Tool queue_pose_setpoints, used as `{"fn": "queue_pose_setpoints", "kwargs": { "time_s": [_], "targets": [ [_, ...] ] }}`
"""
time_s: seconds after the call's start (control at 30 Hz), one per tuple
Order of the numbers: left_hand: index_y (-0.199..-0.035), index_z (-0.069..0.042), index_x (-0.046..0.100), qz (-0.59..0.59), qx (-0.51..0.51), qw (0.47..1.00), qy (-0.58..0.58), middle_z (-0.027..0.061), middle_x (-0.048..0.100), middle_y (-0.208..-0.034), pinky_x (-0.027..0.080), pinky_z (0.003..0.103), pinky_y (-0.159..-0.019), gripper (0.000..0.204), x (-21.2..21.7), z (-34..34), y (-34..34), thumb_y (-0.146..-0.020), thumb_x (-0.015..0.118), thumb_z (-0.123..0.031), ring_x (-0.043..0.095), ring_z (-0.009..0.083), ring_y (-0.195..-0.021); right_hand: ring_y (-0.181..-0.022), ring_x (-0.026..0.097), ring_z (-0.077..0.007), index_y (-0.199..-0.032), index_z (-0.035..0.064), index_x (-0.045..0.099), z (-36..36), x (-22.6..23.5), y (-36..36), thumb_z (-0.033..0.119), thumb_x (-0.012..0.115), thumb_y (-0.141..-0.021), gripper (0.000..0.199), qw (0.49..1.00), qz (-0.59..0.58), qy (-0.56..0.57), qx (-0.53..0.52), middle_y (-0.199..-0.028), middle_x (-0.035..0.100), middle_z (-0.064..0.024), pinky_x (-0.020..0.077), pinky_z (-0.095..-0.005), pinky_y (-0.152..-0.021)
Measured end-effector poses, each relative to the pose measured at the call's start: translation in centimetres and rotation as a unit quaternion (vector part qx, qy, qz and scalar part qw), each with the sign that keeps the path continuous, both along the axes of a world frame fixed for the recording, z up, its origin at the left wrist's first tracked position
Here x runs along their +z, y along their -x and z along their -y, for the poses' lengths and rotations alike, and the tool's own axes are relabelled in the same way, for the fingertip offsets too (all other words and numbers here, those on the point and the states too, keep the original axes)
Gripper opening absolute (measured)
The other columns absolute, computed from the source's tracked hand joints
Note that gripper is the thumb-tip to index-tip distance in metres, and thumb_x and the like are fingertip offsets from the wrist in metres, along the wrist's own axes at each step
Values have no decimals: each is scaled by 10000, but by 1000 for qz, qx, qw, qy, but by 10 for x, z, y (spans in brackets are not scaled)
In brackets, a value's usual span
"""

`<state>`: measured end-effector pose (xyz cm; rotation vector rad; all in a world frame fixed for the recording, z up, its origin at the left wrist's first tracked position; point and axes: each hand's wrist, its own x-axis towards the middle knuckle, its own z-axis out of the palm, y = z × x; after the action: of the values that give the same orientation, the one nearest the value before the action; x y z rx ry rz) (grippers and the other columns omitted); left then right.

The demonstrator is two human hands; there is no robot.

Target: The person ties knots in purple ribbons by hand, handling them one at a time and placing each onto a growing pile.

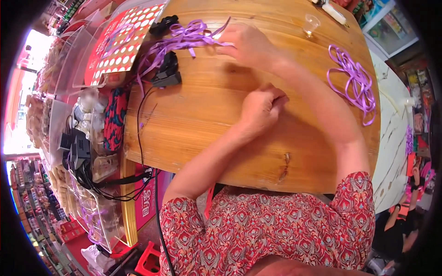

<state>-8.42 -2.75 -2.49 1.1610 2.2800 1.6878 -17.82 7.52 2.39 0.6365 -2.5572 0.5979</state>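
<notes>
My right hand (246,44) reaches across to the far side of the wooden table, fingers pinched at the end of a heap of purple ribbon (195,32). One strand of that ribbon runs up to the fingertips. Closer to me, my left hand (261,109) is closed above the tabletop, thumb against the curled fingers. What it holds, if anything, is hidden. Off to the right lies a second loose bundle of purple ribbon (353,83), beyond my right forearm.
The wooden table (202,110) has a black device (166,73) with a cable at its left. A small clear plastic cup (311,25) stands at the far right. Clear display bins (69,69) and a red-and-white dotted card (122,39) border the left edge. A marble-patterned surface (389,133) adjoins the right.
</notes>
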Motion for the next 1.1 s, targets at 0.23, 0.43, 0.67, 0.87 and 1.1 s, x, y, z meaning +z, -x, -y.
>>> {"fn": "queue_pose_setpoints", "kwargs": {
  "time_s": [0.23,0.43,0.67,0.87,1.1],
  "targets": [
    [-810,-55,614,-103,6,994,35,124,567,-816,483,421,-643,111,-4,-3,-11,-745,622,-145,587,316,-741,-742,596,-326,-727,47,629,33,-30,73,265,646,-748,219,981,-59,-149,-107,-759,609,-129,477,-405,-671],
    [-784,-55,626,-210,-31,976,52,129,559,-784,480,416,-600,112,-8,5,-10,-742,625,-159,578,320,-689,-728,626,-315,-766,76,670,20,-19,64,206,594,-756,151,996,7,-34,-79,-771,639,-144,496,-411,-662],
    [-736,-47,612,-172,-49,981,80,109,551,-730,474,403,-615,102,-4,2,-9,-739,617,-148,577,297,-684,-537,557,-188,-773,36,656,10,33,38,265,613,-797,234,973,16,226,-35,-608,597,-119,424,-300,-530],
    [-705,-48,618,-233,-17,971,58,120,561,-723,479,391,-615,87,-10,-2,-10,-702,609,-134,585,286,-651,-733,578,-228,-843,50,656,33,-5,45,235,627,-788,195,991,70,23,-111,-752,609,-121,454,-345,-670],
    [-762,-40,628,-235,-9,971,39,133,575,-775,474,400,-621,103,-12,0,-11,-703,577,-106,589,298,-670,-825,593,-280,-848,90,670,31,-14,52,219,646,-758,159,990,71,-49,-113,-847,634,-125,469,-354,-736]
  ]
}}
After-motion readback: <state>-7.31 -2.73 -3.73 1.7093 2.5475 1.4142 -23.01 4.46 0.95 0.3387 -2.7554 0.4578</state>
